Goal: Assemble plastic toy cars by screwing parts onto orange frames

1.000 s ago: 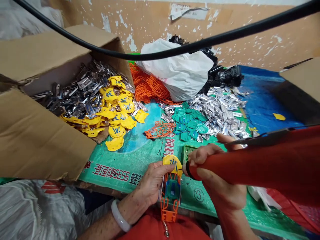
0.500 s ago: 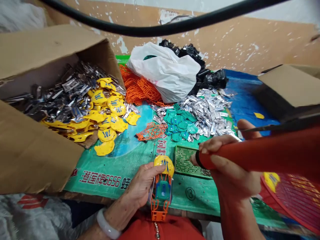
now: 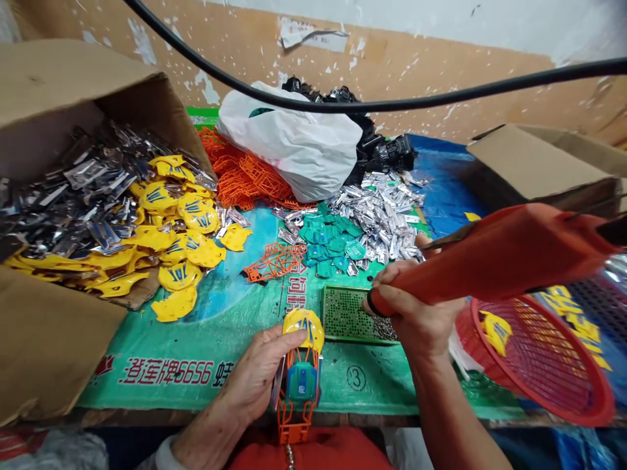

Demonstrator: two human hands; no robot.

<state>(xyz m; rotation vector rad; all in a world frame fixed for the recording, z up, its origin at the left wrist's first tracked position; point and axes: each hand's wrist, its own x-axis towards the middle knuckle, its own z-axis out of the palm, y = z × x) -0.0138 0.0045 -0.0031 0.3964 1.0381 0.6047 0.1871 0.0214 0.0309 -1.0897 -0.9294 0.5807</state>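
My left hand point(image 3: 247, 375) is closed around a toy car body, its thumb on the yellow hood point(image 3: 294, 321). The body has an orange lattice frame point(image 3: 294, 427) and a green-and-blue piece point(image 3: 302, 380) in its middle; it points toward me at the table edge. My right hand point(image 3: 431, 323) grips a thick red electric screwdriver point(image 3: 494, 254), tilted, its black-ringed front end over the green tray point(image 3: 337, 336). Small screws point(image 3: 385, 326) lie in the tray's right part. The screwdriver's tip is hidden by my fingers.
Yellow hoods point(image 3: 179, 277) spill from a cardboard box point(image 3: 44, 326) at left. Behind the tray lie green pieces point(image 3: 323, 235), silvery packets point(image 3: 386, 215) and an orange frame point(image 3: 274, 261). A red basket point(image 3: 578, 391) stands at right. A black cable point(image 3: 392, 104) hangs across the top.
The view has shifted, so the table's contents appear further left and more of the red basket shows. The screwdriver's rear end has swung up and away. Both hands keep their hold.
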